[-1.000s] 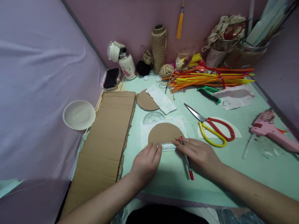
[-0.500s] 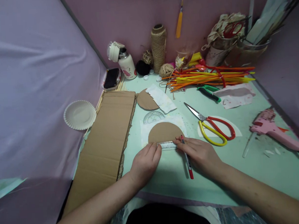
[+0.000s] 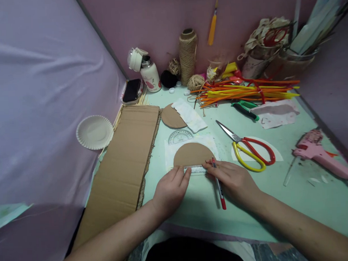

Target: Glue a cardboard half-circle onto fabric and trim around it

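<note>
A brown cardboard half-circle (image 3: 193, 153) lies on a sheet of white paper (image 3: 169, 149) in front of me. Along its straight near side runs a narrow whitish strip (image 3: 196, 169); whether it is folded paper or a ruler I cannot make out. The fingers of my left hand (image 3: 173, 187) are closed together, pressing the strip's left end. My right hand (image 3: 235, 179) presses its right end with thumb and fingertips, a red-ended pen (image 3: 219, 188) tucked between the fingers. A clear protractor (image 3: 180, 137) rests just beyond the half-circle.
Scissors (image 3: 245, 145) lie right, near a pink glue gun (image 3: 320, 154). A long cardboard piece (image 3: 126, 158) covers the left side, beside a paper plate (image 3: 94, 132). Behind are a cardboard disc (image 3: 170, 117), pliers (image 3: 246, 109), coloured stems (image 3: 247, 93), twine (image 3: 188, 57) and a bottle (image 3: 150, 76).
My left fingers have shifted slightly along the strip, the index or thumb tip spreading a little to the right. The right hand keeps its hold on the pen. The view has shifted slightly.
</note>
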A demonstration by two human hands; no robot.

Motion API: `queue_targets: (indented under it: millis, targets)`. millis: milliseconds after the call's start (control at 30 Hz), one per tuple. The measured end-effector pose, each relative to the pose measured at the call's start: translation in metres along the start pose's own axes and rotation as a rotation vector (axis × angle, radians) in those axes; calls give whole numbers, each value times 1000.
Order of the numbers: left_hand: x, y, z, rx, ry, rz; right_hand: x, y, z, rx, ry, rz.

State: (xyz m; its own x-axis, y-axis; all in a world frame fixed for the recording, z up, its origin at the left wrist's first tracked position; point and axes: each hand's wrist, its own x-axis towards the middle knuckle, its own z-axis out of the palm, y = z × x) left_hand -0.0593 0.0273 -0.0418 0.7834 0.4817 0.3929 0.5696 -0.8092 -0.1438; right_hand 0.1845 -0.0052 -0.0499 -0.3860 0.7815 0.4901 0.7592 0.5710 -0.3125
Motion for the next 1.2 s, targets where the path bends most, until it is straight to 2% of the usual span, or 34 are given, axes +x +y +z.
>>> queue_targets:
  millis: [233, 367, 467, 700, 800, 1033, 1200]
  targets:
    - [0, 2, 0, 14, -8, -8, 4, -3, -10, 87, 17, 37]
    - [0, 2, 0, 19, -9, -6, 15, -4, -29, 344, 73, 306]
    - [0, 2, 0, 24, -4, -10, 31, 0, -36, 493, 37, 493]
    - [0, 2, 1, 24, -25, -7, 58, 5, -7, 823, -124, 690]
    - [-1, 2, 2, 25, -36, -8, 59, 5, 1, 815, -150, 691]
    - [0, 3, 1, 20, -18, -15, 56, 5, 1, 654, -156, 559]
    - [2, 3, 0, 21, 1, -20, 56, 5, 4, 595, -171, 521]
